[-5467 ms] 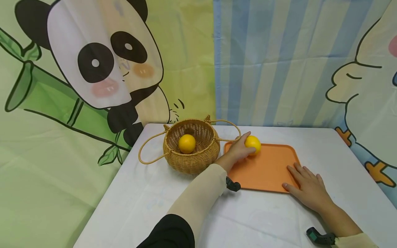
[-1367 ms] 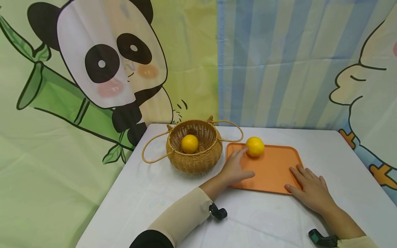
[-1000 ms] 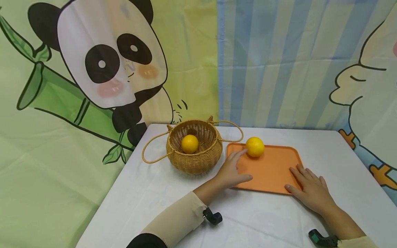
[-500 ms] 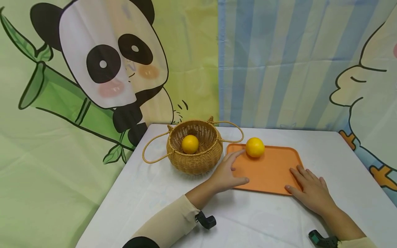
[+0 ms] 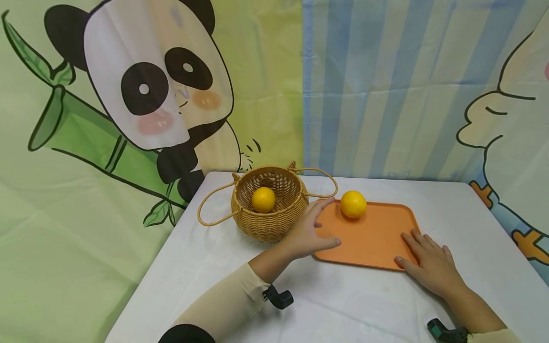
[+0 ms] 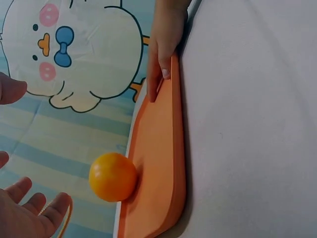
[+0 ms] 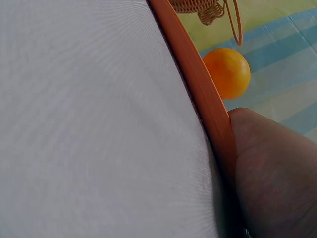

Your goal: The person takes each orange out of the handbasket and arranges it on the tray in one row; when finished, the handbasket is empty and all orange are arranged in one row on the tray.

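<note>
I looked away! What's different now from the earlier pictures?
The person's left hand let go of the round yellow ball on the rectangular orange tray and drew back leftward. That ball, the other yellow ball inside the round brown wicker basket and the right hand on the tray's edge stayed put.

- Seemingly a makeshift, staged spot; home or studio, cannot tell
- Panda-printed cloth (image 5: 147, 107) beyond the surface's (image 5: 343, 305) left edge
- Creased, blue-striped cloth (image 5: 381, 95) behind its far edge
</note>
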### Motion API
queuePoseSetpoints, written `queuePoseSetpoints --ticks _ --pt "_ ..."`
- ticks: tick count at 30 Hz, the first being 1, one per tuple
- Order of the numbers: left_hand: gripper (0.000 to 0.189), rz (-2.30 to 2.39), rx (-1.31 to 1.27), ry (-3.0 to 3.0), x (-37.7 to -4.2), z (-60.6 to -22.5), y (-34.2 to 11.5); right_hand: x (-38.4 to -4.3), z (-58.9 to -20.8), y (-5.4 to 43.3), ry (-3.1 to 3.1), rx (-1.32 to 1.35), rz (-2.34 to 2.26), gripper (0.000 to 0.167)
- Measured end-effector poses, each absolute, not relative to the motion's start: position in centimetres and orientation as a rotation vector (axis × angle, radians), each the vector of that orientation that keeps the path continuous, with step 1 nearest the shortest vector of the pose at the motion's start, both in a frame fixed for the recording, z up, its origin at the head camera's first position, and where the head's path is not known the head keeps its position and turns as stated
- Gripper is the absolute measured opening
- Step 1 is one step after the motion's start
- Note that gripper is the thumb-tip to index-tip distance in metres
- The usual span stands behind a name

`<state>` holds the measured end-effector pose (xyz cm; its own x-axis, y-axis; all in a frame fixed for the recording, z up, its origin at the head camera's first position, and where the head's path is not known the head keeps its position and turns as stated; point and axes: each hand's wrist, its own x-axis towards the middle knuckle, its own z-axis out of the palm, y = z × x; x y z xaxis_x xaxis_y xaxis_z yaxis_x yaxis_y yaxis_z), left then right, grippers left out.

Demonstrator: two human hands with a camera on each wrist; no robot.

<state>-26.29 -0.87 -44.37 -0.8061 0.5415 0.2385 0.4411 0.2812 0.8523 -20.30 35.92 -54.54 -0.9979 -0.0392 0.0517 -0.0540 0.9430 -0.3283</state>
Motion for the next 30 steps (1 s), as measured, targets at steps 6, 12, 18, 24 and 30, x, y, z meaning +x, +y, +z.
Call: queuePoseSetpoints --ticks 6,12,18,24,30 --pt "0.099 1.593 0.968 2.427 -26.7 -43.3 -1.2 -20.2 -54.6 35.9 -3.05 0.081 0.525 0.096" --pt "0.097 1.594 1.009 2.451 -27.3 -42.2 -1.6 -20.2 -54.6 35.9 -3.047 0.078 0.524 0.096" --pt "0.097 1.596 1.064 2.497 -28.0 -40.8 -2.0 -20.2 -54.6 35.9 -3.046 0.088 0.525 0.096" --pt "0.098 1.548 1.05 2.556 -28.9 -39.5 -2.6 -20.3 -54.6 35.9 -3.043 0.081 0.514 0.096" --pt "0.095 1.542 1.019 2.542 -29.8 -38.6 -3.4 -20.3 -54.5 35.9 -3.047 0.087 0.522 0.096"
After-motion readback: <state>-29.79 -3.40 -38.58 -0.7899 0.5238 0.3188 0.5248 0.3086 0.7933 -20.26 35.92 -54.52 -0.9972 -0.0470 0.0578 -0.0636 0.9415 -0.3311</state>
